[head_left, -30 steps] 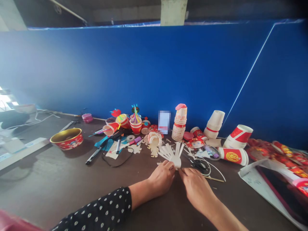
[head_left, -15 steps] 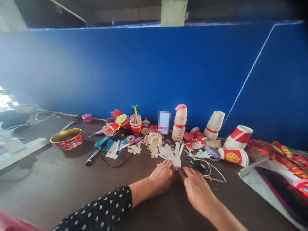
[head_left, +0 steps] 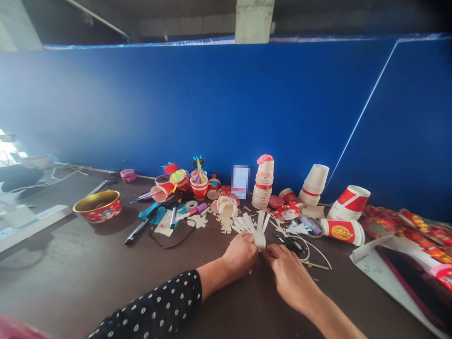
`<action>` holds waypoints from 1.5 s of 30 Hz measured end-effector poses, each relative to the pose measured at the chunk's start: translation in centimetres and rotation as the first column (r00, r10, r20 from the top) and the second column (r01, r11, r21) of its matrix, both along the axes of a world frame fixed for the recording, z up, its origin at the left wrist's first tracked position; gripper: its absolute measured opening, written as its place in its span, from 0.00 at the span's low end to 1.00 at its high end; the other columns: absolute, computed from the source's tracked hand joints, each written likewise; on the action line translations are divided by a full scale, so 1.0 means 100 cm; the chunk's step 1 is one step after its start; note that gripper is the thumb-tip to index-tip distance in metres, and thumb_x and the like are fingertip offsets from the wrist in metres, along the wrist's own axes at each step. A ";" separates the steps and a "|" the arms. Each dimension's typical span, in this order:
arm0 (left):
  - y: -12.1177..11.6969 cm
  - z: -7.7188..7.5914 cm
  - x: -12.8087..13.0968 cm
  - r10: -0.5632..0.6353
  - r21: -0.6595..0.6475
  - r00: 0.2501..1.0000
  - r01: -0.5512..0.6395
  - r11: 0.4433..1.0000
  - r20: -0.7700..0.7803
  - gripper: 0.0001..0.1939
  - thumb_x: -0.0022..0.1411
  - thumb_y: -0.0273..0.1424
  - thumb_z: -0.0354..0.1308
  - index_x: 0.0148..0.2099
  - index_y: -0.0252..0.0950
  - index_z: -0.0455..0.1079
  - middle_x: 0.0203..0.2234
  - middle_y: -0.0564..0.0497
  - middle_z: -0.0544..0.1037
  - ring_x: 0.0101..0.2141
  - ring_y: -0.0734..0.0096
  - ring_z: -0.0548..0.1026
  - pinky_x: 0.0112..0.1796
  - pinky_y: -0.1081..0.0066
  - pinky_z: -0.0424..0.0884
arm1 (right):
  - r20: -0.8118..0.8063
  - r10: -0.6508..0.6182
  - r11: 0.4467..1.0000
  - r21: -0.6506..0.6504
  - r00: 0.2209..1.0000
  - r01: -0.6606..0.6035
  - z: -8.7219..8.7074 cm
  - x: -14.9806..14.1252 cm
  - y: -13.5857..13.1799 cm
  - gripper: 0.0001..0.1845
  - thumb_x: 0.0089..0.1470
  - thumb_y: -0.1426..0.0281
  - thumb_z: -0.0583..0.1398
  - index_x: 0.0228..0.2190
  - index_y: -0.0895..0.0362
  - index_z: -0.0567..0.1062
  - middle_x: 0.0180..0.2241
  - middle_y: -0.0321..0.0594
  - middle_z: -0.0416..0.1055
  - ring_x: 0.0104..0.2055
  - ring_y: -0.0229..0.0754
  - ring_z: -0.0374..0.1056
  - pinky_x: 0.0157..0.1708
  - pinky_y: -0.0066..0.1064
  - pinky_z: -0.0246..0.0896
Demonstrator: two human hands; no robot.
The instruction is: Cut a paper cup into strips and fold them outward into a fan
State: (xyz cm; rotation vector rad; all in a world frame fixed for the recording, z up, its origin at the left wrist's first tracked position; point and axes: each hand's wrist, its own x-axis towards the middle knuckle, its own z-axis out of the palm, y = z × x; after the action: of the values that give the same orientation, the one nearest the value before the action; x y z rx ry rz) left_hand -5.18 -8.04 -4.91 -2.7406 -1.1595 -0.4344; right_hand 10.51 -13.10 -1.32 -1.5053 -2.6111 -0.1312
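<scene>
A white paper cup cut into strips (head_left: pixel 260 239) is between my hands just above the brown table, its strips fanning away from me. My left hand (head_left: pixel 240 256) is closed on its left side, the thumb hidden. From the right, my right hand (head_left: pixel 290 274) has its bent fingertips pressed together at the cup's near edge; what lies under them is mostly hidden. Black-handled scissors (head_left: pixel 294 245) lie just beyond my right hand. A second cut cup (head_left: pixel 226 207), with a curled white rim, rests farther off to the left.
A tall stack of paper cups (head_left: pixel 262 186) stands before the blue partition (head_left: pixel 197 103). Red-and-white cups (head_left: pixel 342 230) lie at right, near a dark phone-like device (head_left: pixel 411 278). At left are a gold-lined red bowl (head_left: pixel 98 207), markers (head_left: pixel 139 229) and a power strip (head_left: pixel 35 227).
My left hand and sleeve have shifted slightly right, with the hand covering more of the strips. My right hand stays nearly in place. The view has tilted up slightly.
</scene>
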 end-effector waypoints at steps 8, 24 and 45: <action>-0.001 -0.001 -0.005 0.067 -0.103 0.952 -0.038 0.994 0.298 0.08 0.57 0.25 0.52 0.26 0.32 0.68 0.23 0.50 0.72 0.29 0.71 0.70 0.35 0.71 0.65 | -0.087 0.011 0.999 -0.040 0.996 -0.015 -0.002 0.002 0.003 0.21 0.49 0.84 0.48 0.38 0.56 0.74 0.38 0.42 0.68 0.42 0.42 0.62 0.41 0.29 0.54; 0.000 0.002 -0.010 -0.068 -0.033 0.982 0.075 0.997 0.174 0.12 0.59 0.26 0.50 0.25 0.32 0.69 0.26 0.49 0.73 0.31 0.71 0.70 0.36 0.71 0.65 | -0.073 -0.002 0.998 -0.058 0.997 -0.003 -0.001 0.000 0.004 0.20 0.50 0.82 0.47 0.38 0.58 0.74 0.37 0.45 0.68 0.42 0.43 0.62 0.42 0.30 0.53; 0.006 -0.005 -0.005 -0.003 -0.055 0.961 0.019 0.998 0.278 0.09 0.57 0.24 0.52 0.25 0.33 0.67 0.23 0.53 0.70 0.28 0.74 0.68 0.34 0.75 0.63 | -0.193 -0.014 0.998 -0.063 0.981 0.002 -0.006 0.000 0.007 0.18 0.53 0.79 0.48 0.36 0.56 0.75 0.36 0.45 0.70 0.41 0.43 0.64 0.42 0.30 0.55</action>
State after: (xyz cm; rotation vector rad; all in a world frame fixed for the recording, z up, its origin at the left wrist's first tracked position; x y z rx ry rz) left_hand -5.71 -7.49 -5.43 -2.8014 -1.2341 -0.8236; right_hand 10.51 -12.35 -1.89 -1.4673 -2.4769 0.0930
